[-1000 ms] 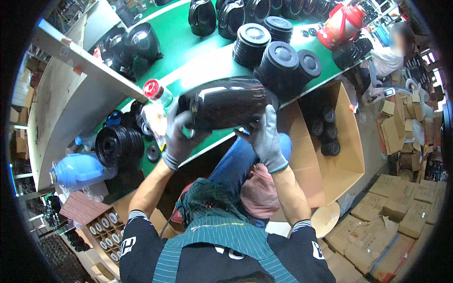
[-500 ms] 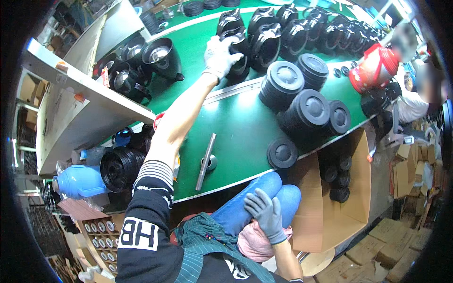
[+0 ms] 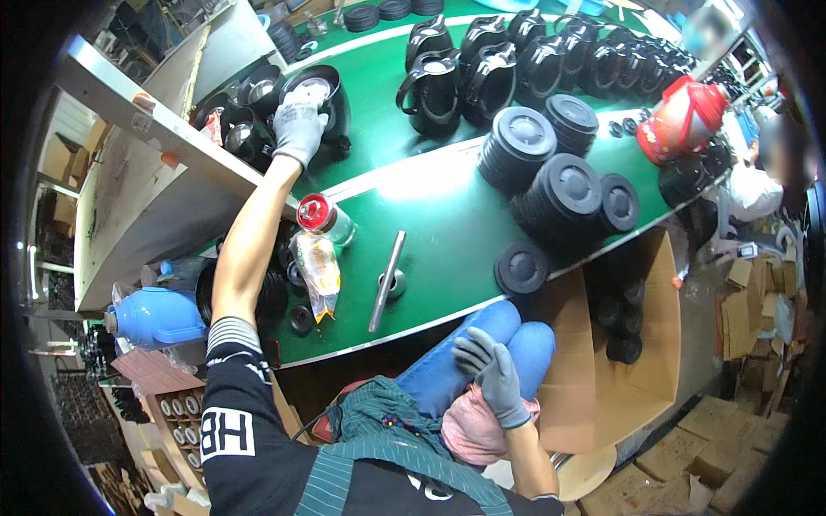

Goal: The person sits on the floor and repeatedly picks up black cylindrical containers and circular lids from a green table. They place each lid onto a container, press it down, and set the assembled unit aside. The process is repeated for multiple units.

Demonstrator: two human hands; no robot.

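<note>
My left hand (image 3: pixel 300 129), in a grey glove, reaches to the back left and closes over the near rim of a black jug body (image 3: pixel 337 101). The fingertips are partly lost against its shiny inside. Other black jug bodies (image 3: pixel 245 138) crowd beside it. My right hand (image 3: pixel 499 383), gloved too, rests over my lap beside a pink cloth bundle (image 3: pixel 482 430), fingers stretched out and holding nothing. Across the table, rows of black jugs (image 3: pixel 433 93) with handles and spouts stand upright.
Stacked black round lids (image 3: pixel 522 138) stand mid-table; a single lid (image 3: pixel 520 267) lies near the front edge. A metal rod (image 3: pixel 387 284), a red-capped jar (image 3: pixel 320 215) and a plastic packet (image 3: pixel 318 271) sit nearer. An open carton (image 3: pixel 568 378) is right; a red jug (image 3: pixel 684 120) stands farther right.
My left hand has left a black jug in the front row and moved left to the jug body. The jar and packet have come into fuller view. My right hand stays over my lap.
</note>
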